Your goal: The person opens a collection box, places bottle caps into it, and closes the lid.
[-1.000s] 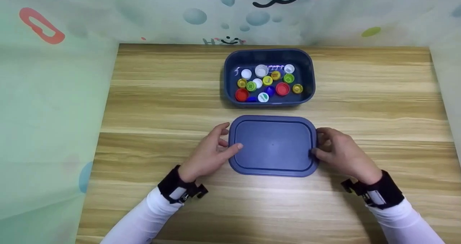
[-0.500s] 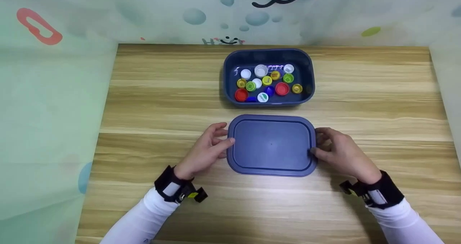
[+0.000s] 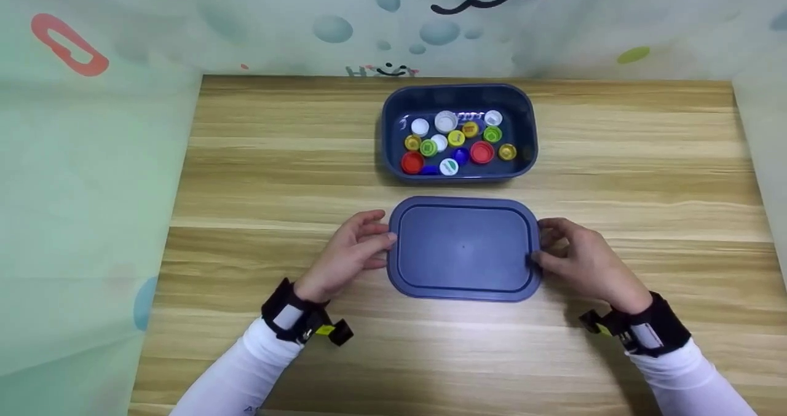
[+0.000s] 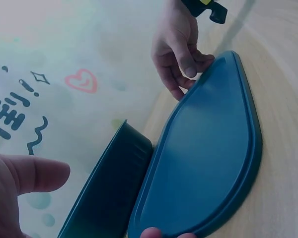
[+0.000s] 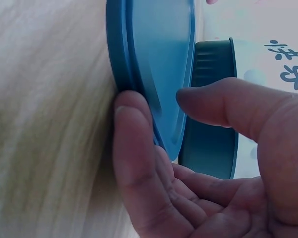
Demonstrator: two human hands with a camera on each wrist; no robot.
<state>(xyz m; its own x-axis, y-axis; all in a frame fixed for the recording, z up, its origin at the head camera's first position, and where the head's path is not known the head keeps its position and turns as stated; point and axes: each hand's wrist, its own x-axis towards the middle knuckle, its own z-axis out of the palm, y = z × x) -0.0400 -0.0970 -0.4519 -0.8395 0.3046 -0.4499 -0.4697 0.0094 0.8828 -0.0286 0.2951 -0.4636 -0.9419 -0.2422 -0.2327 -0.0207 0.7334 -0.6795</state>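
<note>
A blue rectangular lid point(image 3: 464, 247) with rounded corners lies on the wooden table. My left hand point(image 3: 347, 253) is at its left edge; in the left wrist view the raised thumb point(image 4: 44, 173) stands apart from the lid and two fingertips show at its rim. At the right edge, my right hand point(image 3: 584, 259) has its fingers point(image 5: 134, 144) against the lid's side, with the thumb point(image 5: 208, 101) over the top. Behind the lid stands a dark blue box point(image 3: 522, 164) holding several bottle caps point(image 3: 482, 152) in red, white, yellow, green and blue.
The wooden tabletop point(image 3: 276, 158) extends on both sides of the box and lid. A printed curtain point(image 3: 246, 29) hangs along the back and left side. Each wrist wears a black strap point(image 3: 658, 324) with a small camera mount.
My left hand has drawn back slightly to the left, its thumb moving from over the lid toward the edge. The lid has shifted very slightly left. My right hand keeps almost the same place.
</note>
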